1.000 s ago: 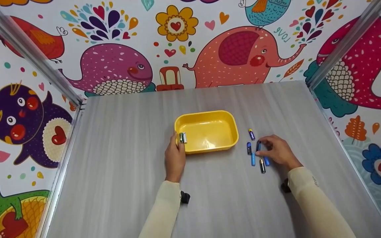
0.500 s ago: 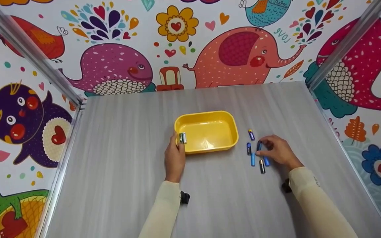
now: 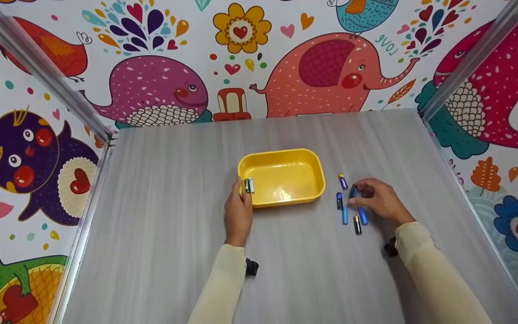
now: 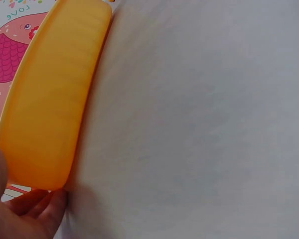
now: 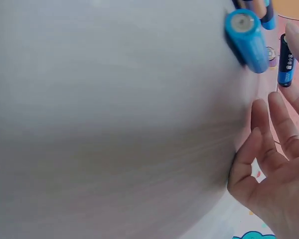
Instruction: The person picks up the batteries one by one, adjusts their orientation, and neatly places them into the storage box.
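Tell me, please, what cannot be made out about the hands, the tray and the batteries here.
Head view: most fingers of the left hand, hidden by the hand itself and the yellow tray.
Head view: any print on the frontmost black battery, too small.
Left wrist view: the yellow tray's inside, hidden by its outer wall.
Right wrist view: part of the right hand, cut off by the right edge.

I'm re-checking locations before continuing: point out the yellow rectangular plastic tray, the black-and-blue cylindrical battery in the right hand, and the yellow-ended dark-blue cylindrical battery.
Yellow tray (image 3: 286, 177): head view, bare floor.
Black-and-blue battery (image 5: 286, 63): right wrist view, its side.
Yellow-ended battery (image 3: 343, 182): head view, mid-body.
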The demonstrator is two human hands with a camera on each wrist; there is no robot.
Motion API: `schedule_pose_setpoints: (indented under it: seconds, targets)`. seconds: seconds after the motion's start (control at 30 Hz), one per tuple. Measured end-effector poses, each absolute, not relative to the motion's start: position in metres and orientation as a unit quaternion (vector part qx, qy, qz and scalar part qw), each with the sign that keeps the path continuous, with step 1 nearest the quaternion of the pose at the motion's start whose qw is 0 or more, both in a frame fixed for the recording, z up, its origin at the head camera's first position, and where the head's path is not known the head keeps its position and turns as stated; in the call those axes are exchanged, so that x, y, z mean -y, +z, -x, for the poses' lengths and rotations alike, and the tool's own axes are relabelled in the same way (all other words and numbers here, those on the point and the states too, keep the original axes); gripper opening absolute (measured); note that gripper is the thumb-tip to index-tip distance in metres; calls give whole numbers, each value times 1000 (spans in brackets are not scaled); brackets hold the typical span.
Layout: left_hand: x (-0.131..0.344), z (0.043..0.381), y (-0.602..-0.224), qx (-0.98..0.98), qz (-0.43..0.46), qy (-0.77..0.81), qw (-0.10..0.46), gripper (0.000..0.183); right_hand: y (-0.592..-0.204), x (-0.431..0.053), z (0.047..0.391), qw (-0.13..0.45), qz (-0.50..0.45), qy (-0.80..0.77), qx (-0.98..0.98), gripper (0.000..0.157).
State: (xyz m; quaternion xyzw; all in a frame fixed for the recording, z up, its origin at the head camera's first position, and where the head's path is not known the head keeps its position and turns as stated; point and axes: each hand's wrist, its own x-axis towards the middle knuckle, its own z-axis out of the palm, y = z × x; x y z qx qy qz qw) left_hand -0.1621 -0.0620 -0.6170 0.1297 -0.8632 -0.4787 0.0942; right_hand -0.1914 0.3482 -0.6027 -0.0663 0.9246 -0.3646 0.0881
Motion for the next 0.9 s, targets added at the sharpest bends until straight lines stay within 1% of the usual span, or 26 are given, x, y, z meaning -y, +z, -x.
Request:
schedule_pose_setpoints:
  seconds: [0.2, 0.43, 0.6, 0.73, 0.9]
  targets:
    - [62, 162, -616, 862, -137, -480, 87, 53, -592, -336, 195, 101, 49, -380, -918, 58]
    - [62, 162, -616, 862, -136, -481, 88, 53, -580, -316, 203, 73, 66, -395, -913, 62]
    - [61, 162, -618, 865, -126, -475, 99, 51, -570, -297, 210, 71, 62, -417, -904, 65]
    - [61, 162, -618, 867, -125, -472, 100, 50, -563, -280, 216, 70, 65, -429, -898, 61]
    - [61, 163, -617, 865, -130, -475, 98, 51, -553, -256, 226, 60, 91, -439, -892, 57]
